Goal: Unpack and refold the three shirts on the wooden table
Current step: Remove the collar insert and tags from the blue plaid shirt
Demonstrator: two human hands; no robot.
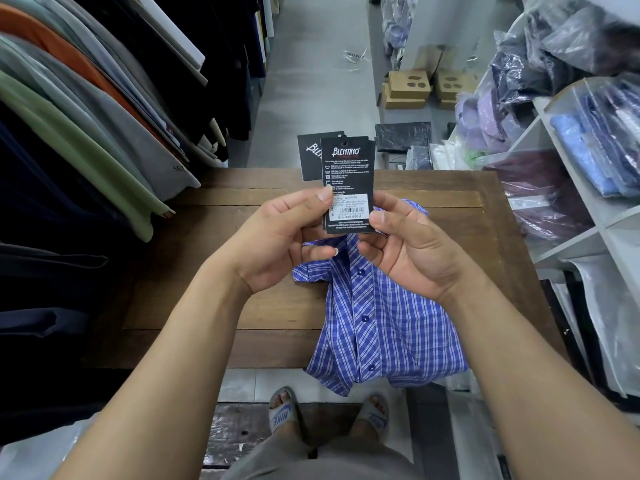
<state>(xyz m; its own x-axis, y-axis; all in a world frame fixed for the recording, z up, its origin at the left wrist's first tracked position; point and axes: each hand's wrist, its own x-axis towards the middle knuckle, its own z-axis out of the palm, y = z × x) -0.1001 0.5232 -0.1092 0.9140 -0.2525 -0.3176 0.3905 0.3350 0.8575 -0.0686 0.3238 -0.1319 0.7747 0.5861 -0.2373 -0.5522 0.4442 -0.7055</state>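
Both forearms (180,358) reach up from the lower corners of the frame, above grey shorts (311,459) and a pair of sandals (282,414) on the floor. At centre frame I see the left hand (277,237) pinching the left edge of a black hang tag (348,174), thumb on its face. The right hand (412,251) pinches the tag's lower right edge the same way. A second tag (310,157) fans out behind, toward the upper left. Both hands are narrow, closed on card.

Below them lies the blue checked shirt (384,323), out of its bag, buttoned and front up. Its collar end sits under the tags and its hem hangs over the near edge of the wooden bench (194,271). It is the only shirt I can make out on the bench. Bagged shirts (602,126) fill the white shelves (540,105) at right, and hanging garments (86,109) crowd the upper left.

I judge the step to be settling the tags before the refold. Whatever ties them to the shirt is hidden, so I would keep that tie slack and not tug. I would lay both tags flat on the button line, where they make no lump. Then I would draw the hem fully onto the bench and smooth the front before any fold.
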